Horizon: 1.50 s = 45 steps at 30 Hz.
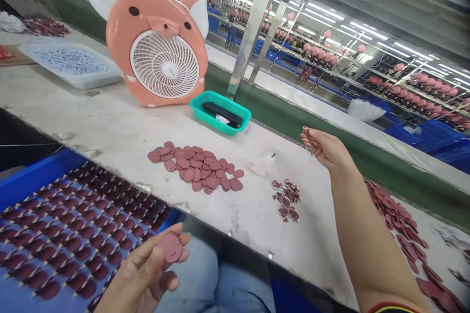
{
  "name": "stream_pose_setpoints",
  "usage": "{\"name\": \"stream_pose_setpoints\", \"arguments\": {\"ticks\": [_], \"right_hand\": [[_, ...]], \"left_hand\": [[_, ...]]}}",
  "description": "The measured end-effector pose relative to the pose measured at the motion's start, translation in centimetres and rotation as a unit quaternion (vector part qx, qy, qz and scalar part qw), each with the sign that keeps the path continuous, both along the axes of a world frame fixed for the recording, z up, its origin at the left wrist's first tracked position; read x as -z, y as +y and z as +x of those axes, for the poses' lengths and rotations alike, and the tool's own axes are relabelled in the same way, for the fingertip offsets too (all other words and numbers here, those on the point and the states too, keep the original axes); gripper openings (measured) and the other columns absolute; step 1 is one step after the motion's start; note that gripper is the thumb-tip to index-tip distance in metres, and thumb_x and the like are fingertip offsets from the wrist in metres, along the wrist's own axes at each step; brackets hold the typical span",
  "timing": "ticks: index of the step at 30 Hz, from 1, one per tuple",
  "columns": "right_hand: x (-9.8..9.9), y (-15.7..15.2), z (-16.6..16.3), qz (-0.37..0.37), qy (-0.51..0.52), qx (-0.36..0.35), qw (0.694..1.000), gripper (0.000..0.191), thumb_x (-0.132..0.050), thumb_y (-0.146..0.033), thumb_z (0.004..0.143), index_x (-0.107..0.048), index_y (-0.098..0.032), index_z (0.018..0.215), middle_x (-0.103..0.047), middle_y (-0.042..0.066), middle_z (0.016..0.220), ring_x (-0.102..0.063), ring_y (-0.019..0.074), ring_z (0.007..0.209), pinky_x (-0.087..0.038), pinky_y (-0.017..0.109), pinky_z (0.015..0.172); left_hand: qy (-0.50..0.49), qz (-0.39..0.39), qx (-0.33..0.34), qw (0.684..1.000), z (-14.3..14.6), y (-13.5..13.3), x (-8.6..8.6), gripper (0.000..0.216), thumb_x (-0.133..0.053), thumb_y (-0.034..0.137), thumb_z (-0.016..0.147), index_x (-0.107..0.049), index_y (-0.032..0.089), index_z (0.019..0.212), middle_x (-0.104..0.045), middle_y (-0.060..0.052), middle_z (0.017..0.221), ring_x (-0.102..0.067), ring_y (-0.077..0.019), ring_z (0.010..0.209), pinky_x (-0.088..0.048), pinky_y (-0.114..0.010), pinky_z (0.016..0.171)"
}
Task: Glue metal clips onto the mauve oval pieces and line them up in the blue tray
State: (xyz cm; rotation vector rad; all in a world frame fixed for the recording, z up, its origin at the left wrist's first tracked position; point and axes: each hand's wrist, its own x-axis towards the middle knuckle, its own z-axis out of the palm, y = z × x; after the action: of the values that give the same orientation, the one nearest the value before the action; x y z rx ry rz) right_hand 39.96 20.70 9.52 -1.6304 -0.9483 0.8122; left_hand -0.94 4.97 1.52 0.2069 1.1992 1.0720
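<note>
Between the thumb and fingers of my left hand (147, 269) is a dark pink oval disc (171, 247) with small holes near its edge. That hand is below the table's front edge, beside a blue crate. My right hand (323, 146) reaches over the far side of the table, its fingertips pinched on a small brownish-red piece (305, 130). A small heap of similar brownish-red and silvery bits (286, 199) lies on the table nearer to me. Left of it spreads a pile of pink oval discs (198, 168).
The blue crate (22, 183) at lower left holds rows of discs. A pig-shaped fan (121, 34), a green basket (198, 113) with a black object, and a white tray (69, 78) stand along the table (121, 129). More discs (400, 220) lie at right.
</note>
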Motion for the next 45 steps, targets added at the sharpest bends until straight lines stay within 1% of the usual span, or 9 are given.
{"name": "stream_pose_setpoints", "arguments": {"ticks": [2, 7, 10, 13, 17, 22, 32, 38, 45], "right_hand": [[-0.3, -3.5, -3.4, 0.027, 0.034, -0.045, 0.998, 0.021, -0.076, -0.037, 0.086, -0.071, -0.018, 0.095, -0.073, 0.003, 0.091, -0.068, 0.0088, 0.075, -0.057, 0.016, 0.066], [2.2, -11.3, -14.8, 0.043, 0.091, -0.186, 0.977, 0.037, -0.090, -0.051, 0.062, -0.075, -0.025, 0.084, -0.077, 0.002, 0.091, -0.072, 0.0141, 0.079, -0.061, 0.023, 0.071], [3.7, -14.9, -20.0, 0.051, 0.113, -0.277, 0.953, 0.024, -0.085, -0.041, 0.074, -0.077, -0.025, 0.089, -0.076, 0.002, 0.087, -0.072, 0.0144, 0.077, -0.061, 0.026, 0.070], [3.8, -16.9, -22.3, 0.091, 0.053, -0.327, 0.939, 0.014, -0.077, -0.025, 0.084, -0.077, -0.023, 0.098, -0.075, 0.003, 0.087, -0.071, 0.0131, 0.076, -0.058, 0.024, 0.070], [3.1, -17.5, -22.9, 0.143, -0.075, -0.353, 0.922, 0.014, -0.076, -0.016, 0.085, -0.076, -0.018, 0.099, -0.074, 0.002, 0.080, -0.068, 0.0104, 0.071, -0.054, 0.021, 0.070], [2.9, -17.4, -23.0, 0.165, -0.142, -0.377, 0.900, 0.011, -0.075, -0.014, 0.086, -0.074, -0.015, 0.097, -0.076, 0.001, 0.081, -0.068, 0.0111, 0.071, -0.054, 0.022, 0.070], [2.5, -16.7, -22.6, 0.191, -0.198, -0.428, 0.861, 0.013, -0.071, -0.014, 0.090, -0.071, -0.018, 0.102, -0.078, 0.002, 0.087, -0.070, 0.0126, 0.077, -0.057, 0.023, 0.074], [2.4, -16.3, -22.4, 0.159, -0.169, -0.453, 0.860, 0.011, -0.071, -0.015, 0.090, -0.071, -0.019, 0.099, -0.078, 0.001, 0.087, -0.071, 0.0120, 0.075, -0.057, 0.023, 0.075], [2.0, -16.0, -22.1, 0.166, -0.196, -0.466, 0.846, 0.010, -0.070, -0.015, 0.090, -0.070, -0.019, 0.099, -0.077, 0.001, 0.086, -0.070, 0.0124, 0.073, -0.057, 0.023, 0.073]], "left_hand": [[-0.022, 0.003, 0.027, 0.999, 0.0, -0.7, -0.5, 0.044, -0.095, 0.051, 0.049, -0.084, 0.033, 0.087, -0.080, 0.001, 0.083, -0.067, -0.0134, 0.069, -0.049, -0.011, 0.046], [-0.061, 0.014, 0.083, 0.995, 0.2, -2.1, -1.7, 0.036, -0.095, 0.044, 0.054, -0.084, 0.029, 0.085, -0.080, -0.001, 0.086, -0.069, -0.0133, 0.069, -0.048, -0.011, 0.045], [-0.075, 0.016, 0.107, 0.991, 0.3, -2.6, -2.0, 0.039, -0.095, 0.047, 0.053, -0.085, 0.026, 0.084, -0.075, -0.003, 0.075, -0.064, -0.0129, 0.066, -0.047, -0.011, 0.044], [-0.083, 0.014, 0.141, 0.986, -0.1, -3.0, -1.7, 0.045, -0.094, 0.053, 0.052, -0.085, 0.023, 0.084, -0.070, -0.003, 0.073, -0.060, -0.0121, 0.065, -0.047, -0.012, 0.045], [-0.122, 0.056, 0.193, 0.972, -0.9, -3.1, -1.0, 0.036, -0.090, 0.053, 0.061, -0.084, 0.024, 0.081, -0.069, -0.003, 0.075, -0.059, -0.0128, 0.068, -0.051, -0.013, 0.048], [-0.135, 0.050, 0.194, 0.970, -1.2, -2.9, -0.7, 0.033, -0.089, 0.051, 0.064, -0.084, 0.024, 0.081, -0.070, -0.002, 0.074, -0.060, -0.0120, 0.067, -0.051, -0.012, 0.049], [-0.107, 0.001, 0.180, 0.978, -0.9, -2.8, -0.7, 0.041, -0.093, 0.049, 0.056, -0.084, 0.021, 0.085, -0.072, -0.005, 0.074, -0.061, -0.0133, 0.066, -0.050, -0.013, 0.046], [-0.104, -0.021, 0.160, 0.981, -0.5, -3.0, -1.6, 0.042, -0.094, 0.048, 0.056, -0.084, 0.019, 0.086, -0.070, -0.003, 0.071, -0.059, -0.0111, 0.063, -0.050, -0.012, 0.047], [-0.118, -0.009, 0.186, 0.975, -0.7, -2.8, -0.8, 0.039, -0.093, 0.050, 0.056, -0.084, 0.020, 0.080, -0.070, -0.003, 0.069, -0.060, -0.0116, 0.063, -0.049, -0.012, 0.045]]}}
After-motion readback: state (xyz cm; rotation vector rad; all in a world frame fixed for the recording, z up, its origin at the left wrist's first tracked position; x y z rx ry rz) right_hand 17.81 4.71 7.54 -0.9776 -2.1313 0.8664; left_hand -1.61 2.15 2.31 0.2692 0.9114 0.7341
